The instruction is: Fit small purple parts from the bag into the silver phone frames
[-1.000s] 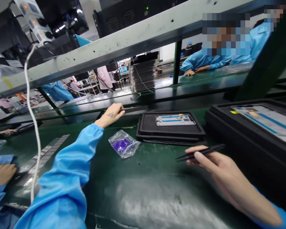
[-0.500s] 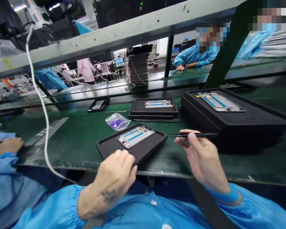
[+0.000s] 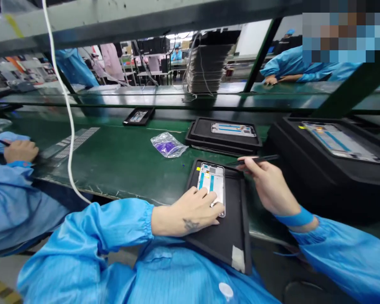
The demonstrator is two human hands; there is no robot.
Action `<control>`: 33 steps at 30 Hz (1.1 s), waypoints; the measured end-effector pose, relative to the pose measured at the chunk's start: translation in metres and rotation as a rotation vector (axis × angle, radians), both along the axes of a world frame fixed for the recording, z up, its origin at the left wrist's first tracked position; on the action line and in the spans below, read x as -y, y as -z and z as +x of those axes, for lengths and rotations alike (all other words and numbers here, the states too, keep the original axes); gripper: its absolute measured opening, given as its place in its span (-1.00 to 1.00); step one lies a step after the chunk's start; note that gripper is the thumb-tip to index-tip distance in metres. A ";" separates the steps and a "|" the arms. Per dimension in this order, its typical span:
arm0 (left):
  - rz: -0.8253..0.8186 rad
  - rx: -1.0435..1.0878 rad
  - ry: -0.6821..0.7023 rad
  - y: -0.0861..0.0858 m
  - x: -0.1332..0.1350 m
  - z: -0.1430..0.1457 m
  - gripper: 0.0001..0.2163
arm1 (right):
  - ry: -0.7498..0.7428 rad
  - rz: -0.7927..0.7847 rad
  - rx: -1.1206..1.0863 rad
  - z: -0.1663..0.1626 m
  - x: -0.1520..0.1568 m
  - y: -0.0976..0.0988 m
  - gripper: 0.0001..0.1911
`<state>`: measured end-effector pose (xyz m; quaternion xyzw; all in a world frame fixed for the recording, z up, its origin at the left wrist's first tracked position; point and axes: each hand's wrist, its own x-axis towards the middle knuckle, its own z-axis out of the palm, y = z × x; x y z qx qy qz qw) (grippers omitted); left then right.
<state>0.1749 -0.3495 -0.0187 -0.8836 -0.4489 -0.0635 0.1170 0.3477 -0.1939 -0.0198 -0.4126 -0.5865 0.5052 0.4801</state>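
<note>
A black tray [image 3: 234,228] lies in front of me, overhanging the near edge of the green belt [image 3: 123,160]. A phone frame [image 3: 211,181] with blue strips sits in it. My left hand [image 3: 190,211] rests on the lower end of that frame, fingers flat and spread over it. My right hand [image 3: 267,185] hovers just right of the tray's top corner, closed on black tweezers [image 3: 255,159] that point left over the tray.
Farther back lie a bag of purple parts [image 3: 168,145], a stack of black trays with a frame [image 3: 224,135], a small tray [image 3: 138,116] and a tall black tray stack [image 3: 329,160] at right. A neighbour's hand [image 3: 20,150] rests left; a white cable [image 3: 68,114] hangs down.
The tray has been pulled nearer and turned lengthwise toward me. My left hand went from gripping its near edge to lying on the phone frame. The right hand kept the tweezers.
</note>
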 end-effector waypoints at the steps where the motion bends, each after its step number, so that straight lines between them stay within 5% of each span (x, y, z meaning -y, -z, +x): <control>1: -0.028 -0.008 0.004 -0.001 -0.001 -0.006 -0.82 | -0.033 0.008 0.013 -0.009 -0.004 -0.006 -0.64; 6: -0.102 0.060 0.340 -0.005 -0.025 -0.039 -0.85 | -0.297 0.035 0.091 -0.073 -0.019 -0.019 -0.64; 8: -0.066 0.094 0.204 -0.004 -0.044 -0.065 -0.83 | -0.315 0.073 0.082 -0.091 -0.024 -0.013 -0.66; 10: -0.031 0.161 -0.078 -0.002 -0.064 -0.096 -0.81 | -0.271 0.089 0.056 -0.101 -0.028 -0.005 -0.70; 12: -0.107 0.269 -0.178 0.002 -0.079 -0.122 -0.86 | -0.242 0.077 0.055 -0.103 -0.030 0.003 -0.74; 20: -0.334 0.388 -0.126 0.009 -0.096 -0.129 -0.91 | -0.263 0.090 0.195 -0.100 -0.023 0.004 -0.77; 26: -0.318 0.465 -0.096 0.017 -0.102 -0.139 -0.81 | -0.291 0.060 0.144 -0.100 -0.024 0.005 -0.78; 33: -0.318 0.569 -0.139 0.005 -0.099 -0.147 -0.77 | -0.268 0.038 0.138 -0.100 -0.023 0.005 -0.78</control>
